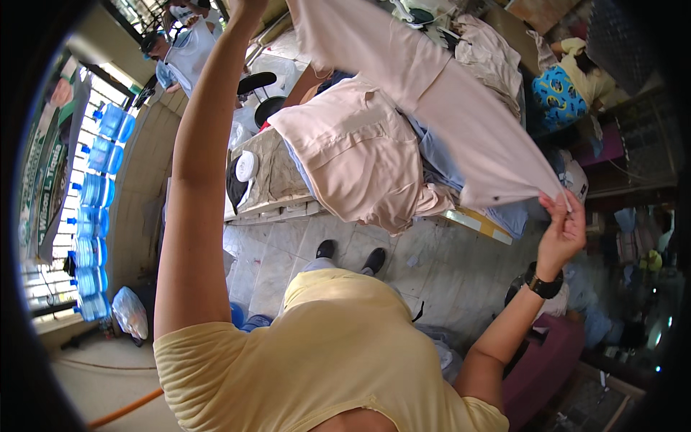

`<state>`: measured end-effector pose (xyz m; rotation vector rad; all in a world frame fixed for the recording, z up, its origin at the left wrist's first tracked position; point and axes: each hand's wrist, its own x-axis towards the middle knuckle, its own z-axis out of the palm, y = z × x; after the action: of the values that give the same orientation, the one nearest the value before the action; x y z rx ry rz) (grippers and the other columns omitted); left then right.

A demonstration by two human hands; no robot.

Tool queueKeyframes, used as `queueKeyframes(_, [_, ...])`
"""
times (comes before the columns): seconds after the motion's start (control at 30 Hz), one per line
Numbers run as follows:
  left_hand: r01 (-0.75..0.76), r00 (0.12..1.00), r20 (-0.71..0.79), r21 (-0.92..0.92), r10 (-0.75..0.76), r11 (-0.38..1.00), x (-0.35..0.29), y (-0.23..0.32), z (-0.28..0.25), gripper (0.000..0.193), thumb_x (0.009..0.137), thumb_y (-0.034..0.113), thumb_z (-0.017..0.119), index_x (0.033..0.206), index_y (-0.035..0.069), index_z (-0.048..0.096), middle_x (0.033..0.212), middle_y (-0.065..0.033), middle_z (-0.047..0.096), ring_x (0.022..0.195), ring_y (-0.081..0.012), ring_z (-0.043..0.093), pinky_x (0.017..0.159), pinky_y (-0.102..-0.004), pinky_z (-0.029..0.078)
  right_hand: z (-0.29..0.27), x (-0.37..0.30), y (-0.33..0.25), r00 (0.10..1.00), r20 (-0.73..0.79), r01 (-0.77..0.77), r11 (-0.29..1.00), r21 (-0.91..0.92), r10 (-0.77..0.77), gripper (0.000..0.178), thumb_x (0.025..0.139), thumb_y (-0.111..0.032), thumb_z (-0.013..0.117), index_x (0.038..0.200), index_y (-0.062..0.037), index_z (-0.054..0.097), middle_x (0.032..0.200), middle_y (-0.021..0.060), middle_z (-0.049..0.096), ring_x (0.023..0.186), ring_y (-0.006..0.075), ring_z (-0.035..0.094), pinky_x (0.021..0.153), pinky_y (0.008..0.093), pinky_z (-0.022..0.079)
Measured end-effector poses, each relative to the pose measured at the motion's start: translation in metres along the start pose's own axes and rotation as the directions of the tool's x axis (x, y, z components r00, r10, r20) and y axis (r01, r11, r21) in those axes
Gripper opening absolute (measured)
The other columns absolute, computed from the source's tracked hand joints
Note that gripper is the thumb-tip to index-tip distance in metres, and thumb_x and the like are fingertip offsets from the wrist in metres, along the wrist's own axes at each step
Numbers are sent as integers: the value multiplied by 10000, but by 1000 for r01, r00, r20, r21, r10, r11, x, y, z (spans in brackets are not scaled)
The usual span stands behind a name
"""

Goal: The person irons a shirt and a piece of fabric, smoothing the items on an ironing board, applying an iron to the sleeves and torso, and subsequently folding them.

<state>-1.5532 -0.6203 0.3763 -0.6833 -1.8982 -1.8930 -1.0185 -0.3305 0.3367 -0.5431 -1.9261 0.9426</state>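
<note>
Looks like a garment workroom. Shows clothes [353, 155] heaped on a surface [281, 176], a co-worker [572, 83] right of it, water bottles [91, 222] left.

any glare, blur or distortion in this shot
Head view: daylight glares through the barred window behind the blue water jugs; head view: the held-up pale pink garment looks slightly smeared, perhaps by motion; head view: the fisheye bows the pale wall, within a black rim.

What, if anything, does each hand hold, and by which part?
The right hand pinches a pale pink cloth by its right end. The left hand is cut off: cannot tell.
</note>
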Motion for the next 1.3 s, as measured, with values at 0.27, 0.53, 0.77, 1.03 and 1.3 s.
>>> queueKeyframes(0.27, [70, 988, 149, -255, -32, 964, -16, -172, -69, 205, 1006, 93, 480, 1114, -17, 616, 1045, -94, 671, 932, -182, 669, 881, -279, 539, 81, -99, 0, 948, 285, -170, 981, 88, 139, 140, 868, 77, 636, 999, 34, 660, 1007, 125, 644, 877, 200, 664, 806, 309, 557])
queueKeyframes(0.53, [578, 792, 178, 95, -585, 811, -170, -347, -121, 227, 883, -86, 468, 977, -38, 670, 915, -103, 672, 837, -176, 658, 803, -298, 575, 207, -280, 112, 747, 432, -516, 851, -102, 505, 141, 751, 15, 763, 887, 5, 730, 859, 76, 673, 738, 149, 634, 666, 256, 504])
queueKeyframes(0.77, [641, 758, 167, -13, -631, 767, -168, -375, -134, 202, 934, -78, 454, 1035, -31, 622, 1054, -132, 638, 970, -221, 655, 921, -343, 543, 202, -269, 91, 707, 460, -533, 832, -154, 537, 131, 765, 18, 758, 893, 15, 729, 862, 80, 670, 790, 144, 646, 689, 255, 508])
queueKeyframes(1.03, [269, 911, -2, 763, -413, 588, -188, -384, -177, 413, 813, 120, 679, 1215, 74, 596, 1317, -222, 487, 1149, -336, 534, 925, -427, 453, 224, -323, 104, 633, 618, -344, 885, -314, 466, 488, 673, -30, 811, 1138, -50, 667, 1090, 158, 639, 1011, 295, 621, 882, 349, 501])
queueKeyframes(1.3, [-396, 746, 660, 550, -91, 735, -325, -182, -25, 688, 867, 483, 624, 1453, 201, 398, 1551, -176, 236, 1420, -441, 195, 1121, -581, 198, 133, -358, 135, 436, 406, -530, 594, -605, 803, 574, 752, -274, 800, 1238, -46, 596, 1176, 184, 622, 1113, 334, 579, 963, 388, 462])
